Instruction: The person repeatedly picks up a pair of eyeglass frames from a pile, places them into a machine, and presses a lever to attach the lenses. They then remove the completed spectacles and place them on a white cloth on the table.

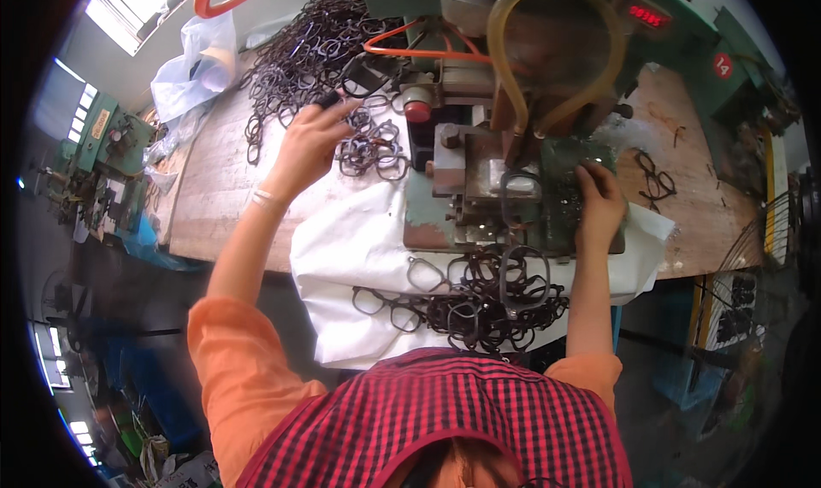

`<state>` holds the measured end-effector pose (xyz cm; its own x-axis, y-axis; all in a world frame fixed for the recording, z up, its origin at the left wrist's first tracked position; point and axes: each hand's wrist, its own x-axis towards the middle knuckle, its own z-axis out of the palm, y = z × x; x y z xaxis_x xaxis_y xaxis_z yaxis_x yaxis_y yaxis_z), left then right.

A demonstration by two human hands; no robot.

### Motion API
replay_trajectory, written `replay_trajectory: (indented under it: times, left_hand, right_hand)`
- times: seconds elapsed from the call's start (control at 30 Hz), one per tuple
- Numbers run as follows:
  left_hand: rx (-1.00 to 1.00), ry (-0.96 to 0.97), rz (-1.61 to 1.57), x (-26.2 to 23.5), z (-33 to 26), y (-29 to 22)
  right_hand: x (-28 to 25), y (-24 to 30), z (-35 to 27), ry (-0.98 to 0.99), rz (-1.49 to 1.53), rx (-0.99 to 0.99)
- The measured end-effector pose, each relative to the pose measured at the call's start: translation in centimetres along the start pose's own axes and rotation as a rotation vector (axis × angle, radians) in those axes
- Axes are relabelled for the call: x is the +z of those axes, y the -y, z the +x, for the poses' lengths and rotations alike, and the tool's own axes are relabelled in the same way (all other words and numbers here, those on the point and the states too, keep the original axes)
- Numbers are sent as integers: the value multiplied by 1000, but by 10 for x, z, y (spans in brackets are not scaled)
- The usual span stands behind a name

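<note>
My left hand (315, 137) reaches over the near edge of a heap of dark eyeglass frames (316, 47), its fingers stretched and apart. A small black piece (327, 100) shows at its fingertips; whether it is held is unclear. At the right side of the green machine's bed (560, 197), my right hand (601, 199) rests with bent fingers; what they close on, if anything, is hidden. Between my hands, a grey eyeglass frame (525, 304) stands out from the machine's fixture (492, 184), one rim nearer me. A smaller cluster of frames (372, 150) lies beside my left hand.
More frames (487, 317) are piled on white cloth (342, 257) at the table's front edge. A red button (417, 112) and a looped hose (620, 43) belong to the machine. Loose frames (654, 178) lie at right; a plastic bag (195, 69) stands far left.
</note>
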<state>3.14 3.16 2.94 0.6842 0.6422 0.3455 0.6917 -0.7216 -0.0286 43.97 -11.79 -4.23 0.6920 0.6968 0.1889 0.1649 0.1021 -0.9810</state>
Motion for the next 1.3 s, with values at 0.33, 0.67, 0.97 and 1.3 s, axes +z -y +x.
replay_trajectory:
  times: [0.33, 0.67, 0.97, 1.3]
  left_hand:
    - [-226, 41, -439, 70, -30, 4]
    - [-531, -408, -855, 43, -9, -34]
    - [-57, -850, -1515, -49, -1, -106]
    - [137, -626, -1177, -64, 30, -156]
  right_hand:
    - [-74, 18, -47, -87, -400, -141]
    - [43, 107, -30, 373, 52, -170]
    - [54, 106, -45, 388, 427, 46]
    - [37, 128, -63, 476, 243, -112]
